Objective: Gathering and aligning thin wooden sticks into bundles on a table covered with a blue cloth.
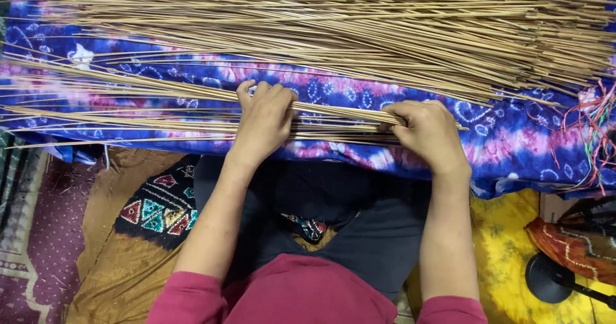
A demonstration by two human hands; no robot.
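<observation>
Both hands clamp a thin bundle of reed sticks (192,120) on the blue tie-dye cloth (513,138): left hand (264,120) at 11 o'clock, right hand (428,131) at 1 o'clock, fingertips hidden; stick ends cut off at 9 o'clock.

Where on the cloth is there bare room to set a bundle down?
Bare blue-purple cloth lies right of the right hand, before the red threads. Smaller strip between the big stick pile and the left hand. Left side is crowded with loose sticks.
</observation>
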